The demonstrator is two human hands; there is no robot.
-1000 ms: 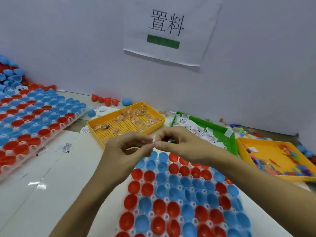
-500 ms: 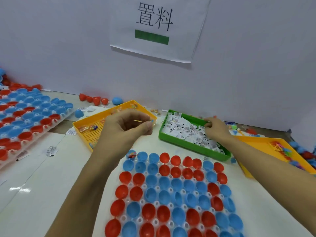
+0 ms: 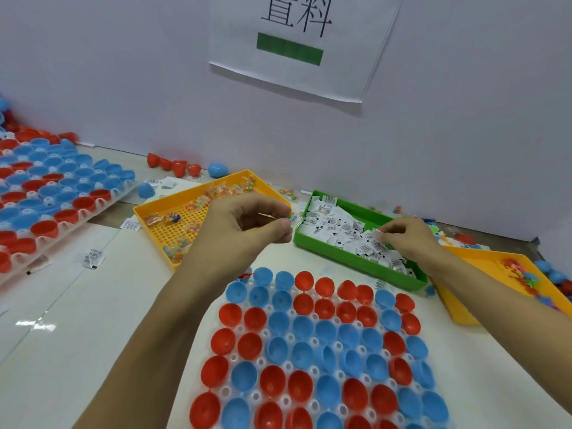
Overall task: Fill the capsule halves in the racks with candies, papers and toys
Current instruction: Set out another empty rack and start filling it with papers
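- The white bench [image 3: 77, 320] carries everything, with a pale wall [image 3: 123, 72] behind it and a paper sign [image 3: 303, 44] with a green bar at 12 o'clock.
- A rack [image 3: 312, 348] of red and blue capsule halves fills the 6 o'clock area; the cups in view look empty, open side up.
- A second rack [image 3: 58, 199] of halves lies at 9 o'clock, well apart from the first.
- A yellow candy tray [image 3: 161, 224] sits at 11 o'clock, a green tray [image 3: 359, 261] of folded papers [image 3: 337, 233] just beside it at 1 o'clock, and another yellow tray [image 3: 483, 292] with coloured toys [image 3: 526, 278] at 3 o'clock.
- The left hand [image 3: 244, 233] hovers above the gap between candy tray and green tray, its grip pinching a small clear-wrapped candy [image 3: 292, 218] between thumb and forefinger.
- The right hand [image 3: 405, 236] reaches into the green tray, fingertips pinching one paper slip [image 3: 376, 235].
- Loose halves [image 3: 176, 165] lie by the wall.
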